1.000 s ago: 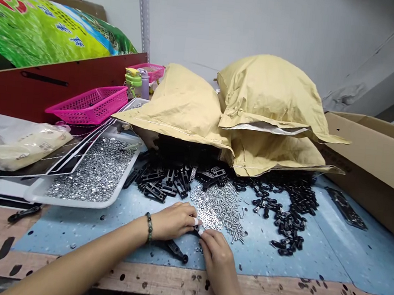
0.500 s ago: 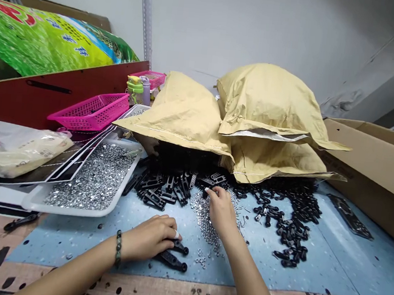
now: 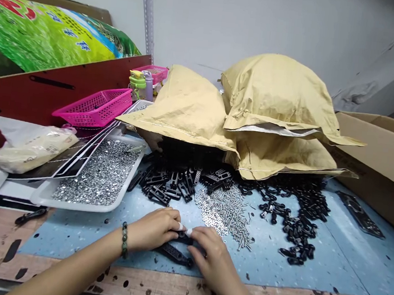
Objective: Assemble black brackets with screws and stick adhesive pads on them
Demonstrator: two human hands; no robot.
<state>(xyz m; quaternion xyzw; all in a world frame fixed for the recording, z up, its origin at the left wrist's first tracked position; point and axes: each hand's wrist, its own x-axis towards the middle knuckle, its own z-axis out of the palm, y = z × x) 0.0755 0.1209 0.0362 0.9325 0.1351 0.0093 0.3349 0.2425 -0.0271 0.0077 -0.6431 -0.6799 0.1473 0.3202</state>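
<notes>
Pinching: left hand (image 3: 156,228), fingers curled nearly together, grips a black, elongated, plastic-looking piece (image 3: 183,239) on the near side of the silver metal screw heap (image 3: 233,213). Right hand (image 3: 213,253), thumb and fingers slightly parted, meets its end; firmness of hold unclear. Judged light, stiff, slightly slippery, not fragile; best gripped along its long sides.

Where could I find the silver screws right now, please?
In the head view, the screws lie right of centre on the blue mat, beyond the right hand, between the small silver rings and the small black parts.
</notes>
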